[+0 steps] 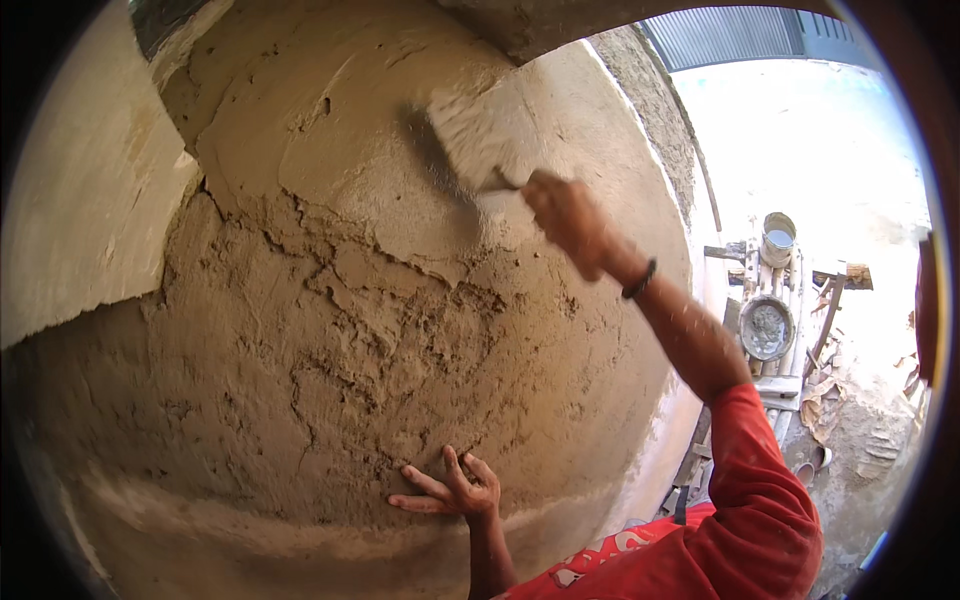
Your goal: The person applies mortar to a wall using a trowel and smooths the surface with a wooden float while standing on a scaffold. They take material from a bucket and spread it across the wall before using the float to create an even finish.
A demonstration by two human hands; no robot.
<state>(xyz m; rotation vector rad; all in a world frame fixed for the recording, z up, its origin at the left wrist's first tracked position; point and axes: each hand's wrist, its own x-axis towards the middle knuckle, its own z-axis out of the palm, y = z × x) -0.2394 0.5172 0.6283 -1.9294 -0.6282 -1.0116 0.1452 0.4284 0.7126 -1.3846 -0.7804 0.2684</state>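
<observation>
My right hand (572, 220) is closed round the handle of a trowel (490, 135) in front of the upper part of the wall. The broad, pale blade is smeared by motion and casts a dark shadow on the mortar. Whether the blade touches the surface I cannot tell. Wet brown-grey mortar (390, 330) covers the wall, smoother around the trowel and rough, cracked and lumpy below it. Low on the wall, my left hand (455, 488) rests with fingers spread against the mortar and holds nothing.
A flat pale panel (90, 190) juts in at the left. Overhead runs a beam (600, 18). On the right, a bucket (778, 238) and a basin of grey mix (767, 328) stand on poles (793, 290). Beyond is a corrugated metal gate (720, 38).
</observation>
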